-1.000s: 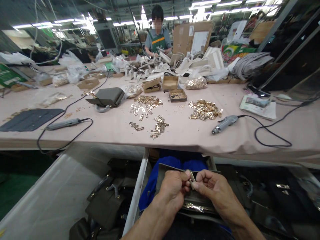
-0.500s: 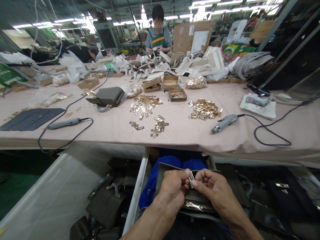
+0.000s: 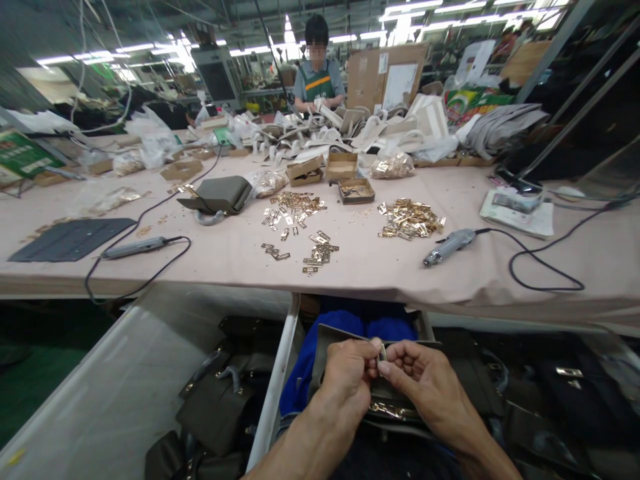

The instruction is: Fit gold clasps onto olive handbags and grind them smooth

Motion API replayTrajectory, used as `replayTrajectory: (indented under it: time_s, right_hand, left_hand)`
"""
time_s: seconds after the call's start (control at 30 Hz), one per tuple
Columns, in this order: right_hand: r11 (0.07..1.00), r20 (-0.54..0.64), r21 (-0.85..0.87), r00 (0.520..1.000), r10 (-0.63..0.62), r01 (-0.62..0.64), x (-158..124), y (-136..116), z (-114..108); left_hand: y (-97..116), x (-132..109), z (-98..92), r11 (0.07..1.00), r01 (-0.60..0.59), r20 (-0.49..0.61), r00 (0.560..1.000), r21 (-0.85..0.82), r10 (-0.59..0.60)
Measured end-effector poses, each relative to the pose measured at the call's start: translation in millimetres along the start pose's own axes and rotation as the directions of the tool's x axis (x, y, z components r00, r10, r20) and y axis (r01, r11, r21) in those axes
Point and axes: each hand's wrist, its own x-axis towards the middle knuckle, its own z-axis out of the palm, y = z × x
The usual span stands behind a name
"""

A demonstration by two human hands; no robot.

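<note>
Between my two hands is a small gold metal plate (image 3: 383,353) with a slot in it, held upright by the fingertips. My left hand (image 3: 347,370) pinches its left side with thumb and finger. From the other side, my right hand (image 3: 417,370) grips it with thumb and curled fingers. Under both hands an olive-grey handbag (image 3: 325,357) lies on my lap, partly covered by them. Shiny gold hardware (image 3: 393,408) shows on the bag below my fingers.
On the table (image 3: 350,273) are piles of gold plates (image 3: 411,219), two electric screwdrivers (image 3: 449,248) with cords, small cardboard boxes (image 3: 356,192) and another bag (image 3: 220,195). Bins with finished-looking bags (image 3: 215,413) flank my lap. A person (image 3: 319,80) works across the table.
My right hand has shifted slightly left, and its thumb covers more of the metal plate, which has turned a little. The view has swung slightly left.
</note>
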Motion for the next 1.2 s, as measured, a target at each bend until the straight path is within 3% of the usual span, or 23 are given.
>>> replayTrajectory:
  time_s: [0.23,0.43,0.67,0.8,0.87,0.9,0.97,1.07,1.13,1.2]
  right_hand:
    - [1.000,0.011,-0.008,1.000,-0.017,0.017,-0.1,5.4,-2.9]
    - [1.000,-0.015,0.007,1.000,-0.014,0.014,0.1,3.5,-5.1]
    - [1.000,-0.012,-0.016,1.000,-0.017,0.016,-0.3,5.1,-6.8]
    - [0.975,-0.080,-0.194,0.988,-0.130,0.112,-4.8,5.4,-0.7]
    - [0.885,-0.105,-0.372,0.935,-0.339,0.279,-6.8,3.0,1.2]
    - [0.803,-0.076,-0.454,0.881,-0.466,0.386,-7.0,1.8,1.0]
    - [0.590,0.058,-0.557,0.736,-0.674,0.584,-4.2,-0.3,-1.7]
    - [0.334,0.215,-0.609,0.555,-0.804,0.719,7.7,-5.1,-8.9]
    - [0.285,0.238,-0.632,0.530,-0.814,0.721,18.8,-13.3,-13.5]
    - [0.346,0.209,-0.627,0.579,-0.788,0.698,30.0,-27.1,-17.3]
  left_hand:
    - [-0.7,0.5,-6.9,1.000,0.006,0.086,0.996,-0.007,-0.005]
    - [8.1,-10.1,-2.9,0.988,0.053,0.099,0.993,0.145,-0.068]
    - [12.4,-13.2,1.0,0.958,-0.034,0.116,0.993,0.283,0.001]
    - [9.0,-9.5,-1.1,0.946,-0.167,0.084,0.985,0.279,0.149]
    - [9.4,-8.5,-0.1,0.944,-0.192,0.085,0.981,0.267,0.175]
    - [10.7,-8.3,1.1,0.949,-0.185,0.096,0.982,0.257,0.165]
    - [15.1,-7.6,4.8,0.962,-0.158,0.123,0.984,0.224,0.133]
    - [23.9,-5.1,11.5,0.983,-0.081,0.126,0.990,0.168,0.060]
    - [28.5,-3.4,14.7,0.982,-0.021,0.122,0.992,0.186,-0.001]
    - [30.7,-3.9,15.5,0.956,-0.090,0.118,0.991,0.279,0.059]
